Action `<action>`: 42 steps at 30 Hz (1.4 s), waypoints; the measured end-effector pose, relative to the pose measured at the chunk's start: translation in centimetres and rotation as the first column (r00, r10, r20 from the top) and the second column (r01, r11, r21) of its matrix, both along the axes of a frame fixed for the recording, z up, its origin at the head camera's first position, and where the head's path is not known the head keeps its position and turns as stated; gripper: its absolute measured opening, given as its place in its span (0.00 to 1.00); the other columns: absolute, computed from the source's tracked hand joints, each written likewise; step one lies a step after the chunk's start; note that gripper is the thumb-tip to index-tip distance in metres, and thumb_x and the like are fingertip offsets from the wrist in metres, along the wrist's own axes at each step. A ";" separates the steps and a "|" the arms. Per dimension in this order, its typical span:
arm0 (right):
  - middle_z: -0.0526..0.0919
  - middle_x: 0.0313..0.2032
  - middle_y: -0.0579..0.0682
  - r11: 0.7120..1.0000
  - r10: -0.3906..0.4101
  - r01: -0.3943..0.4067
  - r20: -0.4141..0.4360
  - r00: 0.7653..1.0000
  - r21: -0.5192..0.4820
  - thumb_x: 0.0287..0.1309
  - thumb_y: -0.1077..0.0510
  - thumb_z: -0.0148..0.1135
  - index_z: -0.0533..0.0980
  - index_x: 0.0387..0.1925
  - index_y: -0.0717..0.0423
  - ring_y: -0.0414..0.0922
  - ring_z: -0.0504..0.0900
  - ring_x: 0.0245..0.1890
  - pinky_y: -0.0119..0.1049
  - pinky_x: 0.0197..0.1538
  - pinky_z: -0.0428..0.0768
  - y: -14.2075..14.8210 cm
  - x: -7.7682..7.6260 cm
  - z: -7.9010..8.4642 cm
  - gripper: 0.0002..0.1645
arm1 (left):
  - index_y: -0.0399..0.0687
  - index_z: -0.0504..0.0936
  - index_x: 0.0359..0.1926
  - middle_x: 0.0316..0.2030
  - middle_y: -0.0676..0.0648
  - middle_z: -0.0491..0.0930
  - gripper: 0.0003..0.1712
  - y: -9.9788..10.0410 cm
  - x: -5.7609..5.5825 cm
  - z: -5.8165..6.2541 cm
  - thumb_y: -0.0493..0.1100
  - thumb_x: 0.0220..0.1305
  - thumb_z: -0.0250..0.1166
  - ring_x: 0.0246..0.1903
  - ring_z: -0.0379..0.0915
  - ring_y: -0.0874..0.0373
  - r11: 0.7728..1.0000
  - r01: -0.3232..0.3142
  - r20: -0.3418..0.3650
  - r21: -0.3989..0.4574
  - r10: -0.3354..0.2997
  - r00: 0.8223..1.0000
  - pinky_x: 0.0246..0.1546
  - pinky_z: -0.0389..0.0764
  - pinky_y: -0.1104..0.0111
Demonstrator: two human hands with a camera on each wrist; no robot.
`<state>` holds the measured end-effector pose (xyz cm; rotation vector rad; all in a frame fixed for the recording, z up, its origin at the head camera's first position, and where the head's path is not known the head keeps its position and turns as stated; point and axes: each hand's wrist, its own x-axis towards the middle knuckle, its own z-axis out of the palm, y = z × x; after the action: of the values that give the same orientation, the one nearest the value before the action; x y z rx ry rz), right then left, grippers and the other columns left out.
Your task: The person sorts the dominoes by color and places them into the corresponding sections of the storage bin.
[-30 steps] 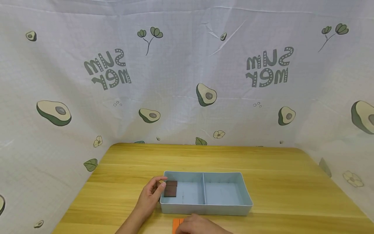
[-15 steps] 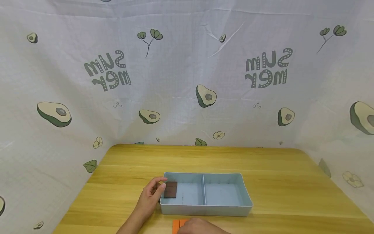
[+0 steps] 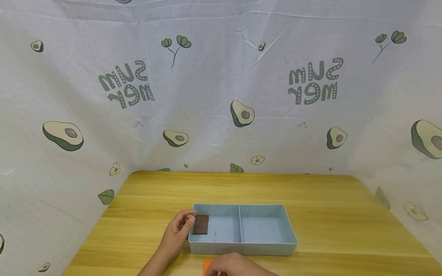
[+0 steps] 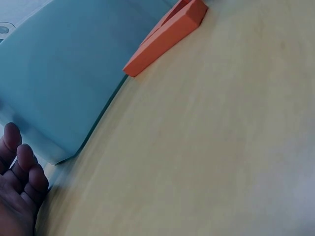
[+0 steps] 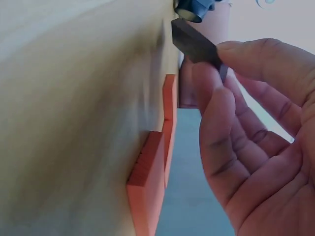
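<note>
A light blue two-compartment box [image 3: 269, 249] stands on the table in the head view. Dark brown flat blocks [image 3: 200, 227] lie at the left end of its left compartment. My left hand [image 3: 173, 235] rests at the box's left wall, thumb and index finger at the rim, fingers loosely bent. In front of the box is my right hand [image 3: 238, 265], partly cut off by the frame's lower edge. The right wrist view shows it pinching a dark brown block [image 5: 194, 42] between thumb and fingers. Orange blocks [image 5: 150, 169] lie on the table beside it, mostly covered in the head view.
The wooden table [image 3: 328, 214] runs back to a pale curtain [image 3: 207, 76] printed with avocados, which also closes off both sides. The box's right compartment [image 3: 264, 230] lies beyond a thin divider [image 3: 240, 224].
My right hand has shifted slightly and now covers more of the orange blocks. My left hand stays at the box's left wall. The head view has tilted a little.
</note>
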<state>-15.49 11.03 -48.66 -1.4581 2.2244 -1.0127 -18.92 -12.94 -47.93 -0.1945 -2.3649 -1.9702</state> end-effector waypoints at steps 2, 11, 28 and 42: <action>0.87 0.44 0.43 0.999 -0.001 0.003 0.055 0.998 -0.032 0.73 0.51 0.60 0.82 0.51 0.49 0.21 0.77 0.40 0.19 0.42 0.80 -0.2 0.7 2.3 0.12 | 0.52 0.82 0.54 0.29 0.51 0.71 0.13 0.0 0.0 0.0 0.47 0.73 0.63 0.27 0.67 0.63 1.000 -0.005 -0.001 -0.001 0.005 1.000 0.30 0.70 0.72; 0.85 0.47 0.54 0.973 -0.137 0.197 0.382 0.914 -0.122 0.66 0.60 0.67 0.81 0.50 0.58 0.27 0.82 0.39 0.25 0.43 0.82 -0.9 1.9 8.3 0.13 | 0.52 0.82 0.55 0.29 0.51 0.71 0.13 -0.3 0.0 0.0 0.47 0.73 0.62 0.26 0.67 0.63 1.000 0.000 -0.005 -0.005 0.000 1.000 0.30 0.71 0.72; 0.84 0.51 0.53 0.813 -0.426 0.530 0.374 0.824 -0.242 0.65 0.55 0.69 0.80 0.52 0.49 0.43 0.89 0.42 0.33 0.43 0.84 -0.8 0.8 13.6 0.15 | 0.53 0.82 0.54 0.28 0.51 0.71 0.11 -0.5 -0.3 0.0 0.44 0.73 0.62 0.25 0.67 0.63 1.000 -0.001 -0.013 0.012 0.001 1.000 0.28 0.71 0.72; 0.81 0.48 0.55 0.633 -0.600 0.736 0.449 0.662 -0.240 0.63 0.61 0.69 0.79 0.52 0.53 0.48 0.88 0.42 0.42 0.49 0.85 -1.1 -3.2 12.9 0.16 | 0.51 0.81 0.55 0.29 0.51 0.71 0.13 -0.1 -0.3 -0.2 0.45 0.74 0.62 0.25 0.66 0.63 1.000 0.013 -0.004 0.010 -0.012 1.000 0.27 0.70 0.72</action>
<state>-18.67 9.94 -35.71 -0.4069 2.4177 -1.8917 -19.18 -13.08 -48.15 -0.2130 -2.3570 -1.9846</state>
